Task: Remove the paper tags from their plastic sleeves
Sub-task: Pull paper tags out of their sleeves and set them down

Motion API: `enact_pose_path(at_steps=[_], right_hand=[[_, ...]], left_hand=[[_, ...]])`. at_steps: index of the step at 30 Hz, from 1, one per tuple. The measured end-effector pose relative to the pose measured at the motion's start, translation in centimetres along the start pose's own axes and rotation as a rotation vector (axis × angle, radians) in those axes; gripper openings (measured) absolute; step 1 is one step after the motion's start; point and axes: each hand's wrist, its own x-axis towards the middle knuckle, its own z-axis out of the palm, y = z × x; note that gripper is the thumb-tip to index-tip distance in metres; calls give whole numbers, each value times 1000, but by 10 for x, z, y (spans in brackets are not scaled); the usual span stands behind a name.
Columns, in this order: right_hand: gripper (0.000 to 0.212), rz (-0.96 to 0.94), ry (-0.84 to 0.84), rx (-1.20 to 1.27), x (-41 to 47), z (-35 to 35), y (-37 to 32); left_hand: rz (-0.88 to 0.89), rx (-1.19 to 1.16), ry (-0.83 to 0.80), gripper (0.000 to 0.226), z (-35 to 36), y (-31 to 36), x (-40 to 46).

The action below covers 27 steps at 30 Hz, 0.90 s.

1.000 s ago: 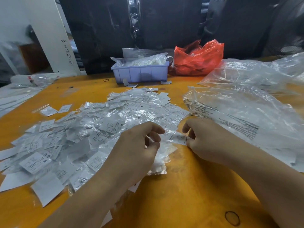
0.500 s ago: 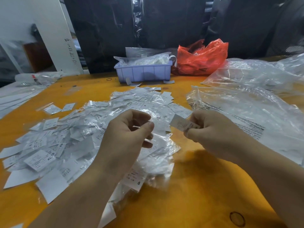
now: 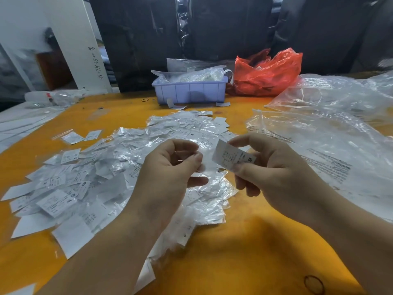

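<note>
Two bare hands hover above an orange tabletop (image 3: 244,252). The right hand (image 3: 274,173) pinches a white paper tag (image 3: 232,156) marked "M" between thumb and fingers. Just left of it, the left hand (image 3: 168,173) pinches a clear plastic sleeve (image 3: 207,161). Beneath them spreads a pile of sleeved tags (image 3: 110,171).

Right hand (image 3: 274,167) pinches a paper tag (image 3: 232,157); left hand (image 3: 170,167) pinches its sleeve (image 3: 207,165)
</note>
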Motion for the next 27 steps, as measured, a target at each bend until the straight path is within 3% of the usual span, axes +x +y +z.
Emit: enact_pose_path(at_steps=[4,11,15,21,24,27], right_hand=[[58,10,-55,87,-1,3,1],[20,-52,-111,-22,-3,7,2],[32,-10,-141,-73,-2,9,0],[26,65,83,-261,2,8,10],[32,53,82,-301,2,6,10],[7,33,-22,-204,1,8,7]], left_hand=[[33,1,-17,13,2,0,-1],[60,54,-48,15,6,-6,-5],[60,62,-49,14,7,-7,-4],[29,4,-93,13,7,-5,-5],[13,-44,-114,17,6,-4,-5],[10,-56,-129,19,6,-4,-4]])
